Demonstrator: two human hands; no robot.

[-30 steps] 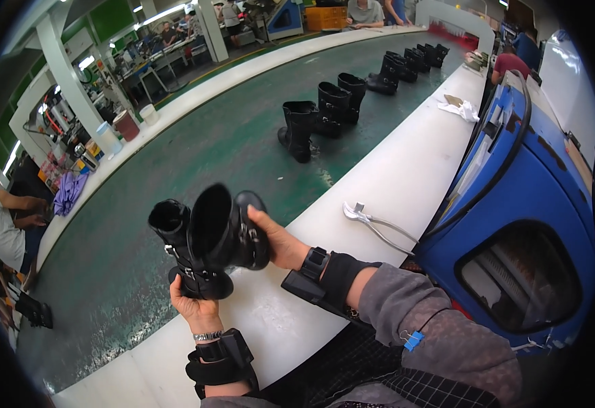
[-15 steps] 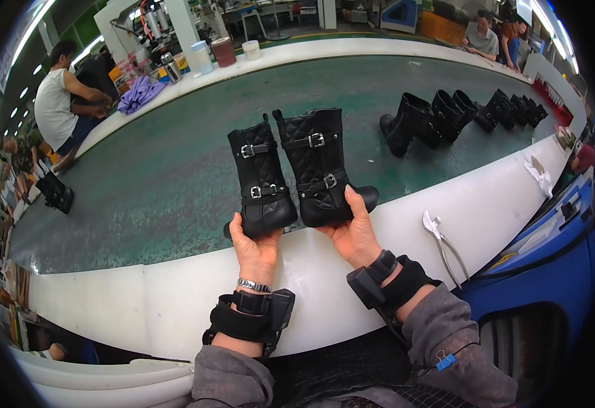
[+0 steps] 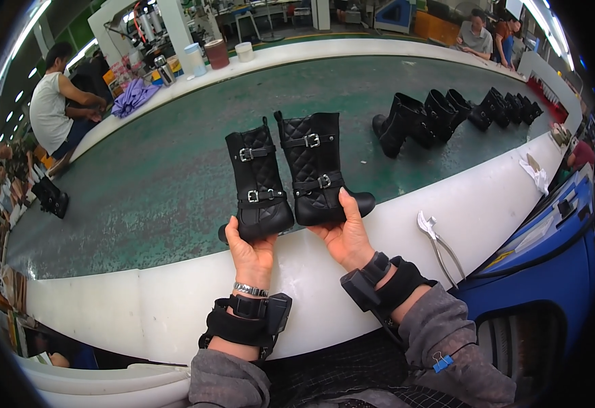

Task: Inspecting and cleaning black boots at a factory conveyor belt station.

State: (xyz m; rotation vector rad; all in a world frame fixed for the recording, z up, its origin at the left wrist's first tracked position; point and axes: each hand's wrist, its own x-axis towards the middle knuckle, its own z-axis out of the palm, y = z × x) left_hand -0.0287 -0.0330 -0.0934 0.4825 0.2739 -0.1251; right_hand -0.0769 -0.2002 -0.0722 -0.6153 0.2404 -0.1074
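Observation:
Two black quilted boots with silver buckled straps stand upright, side by side, at the near edge of the green belt. My left hand (image 3: 252, 254) grips the left boot (image 3: 257, 178) low down, thumb on the outer side and fingers under the sole. My right hand (image 3: 346, 238) holds the right boot (image 3: 312, 163) the same way, its thumb pressed on the lower part near the buckle. The fingertips beneath both soles are hidden. To the right of my right hand, metal pincers (image 3: 439, 248) lie on the white ledge.
More black boots (image 3: 425, 122) stand in a row along the belt (image 3: 161, 177) at the right. Another pair (image 3: 51, 197) is at the far left. A white ledge (image 3: 107, 306) runs along my side. One person (image 3: 56, 102) sits at the left; a blue bin (image 3: 535, 272) is at the right.
The whole scene has shifted slightly left in view. Both hands keep hold of the boots, which stay side by side and almost unmoved. The boots on the belt appear slightly further left.

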